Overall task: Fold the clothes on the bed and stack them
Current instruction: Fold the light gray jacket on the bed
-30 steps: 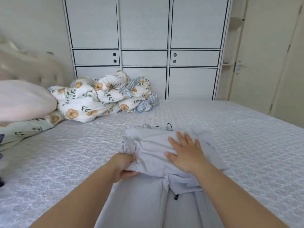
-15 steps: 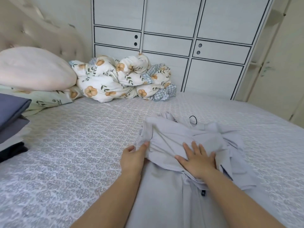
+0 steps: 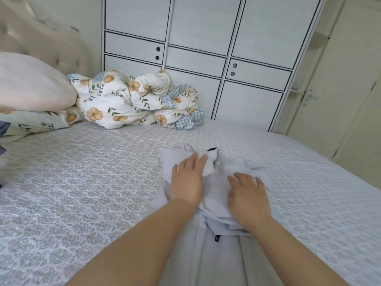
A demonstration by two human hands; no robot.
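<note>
A pale grey garment [image 3: 216, 188] lies bunched on the patterned bedspread [image 3: 82, 193], its lower part stretching toward me between my arms. My left hand [image 3: 186, 179] lies flat on its left side with straight fingers reaching toward a small black loop [image 3: 212, 149] at the garment's far end. My right hand [image 3: 248, 198] presses palm-down on the folded right part, fingers spread. Neither hand grips the cloth.
A crumpled floral duvet [image 3: 132, 102] sits at the head of the bed beside a pink pillow [image 3: 31, 83] on a floral pillow. Dark folded cloth [image 3: 3, 129] shows at the left edge. A white wardrobe [image 3: 206, 48] stands behind, a door [image 3: 340, 89] to the right.
My left hand has let go of the garment's left edge and moved up onto it, flat. My right hand has shifted slightly right. The view has turned left.
</note>
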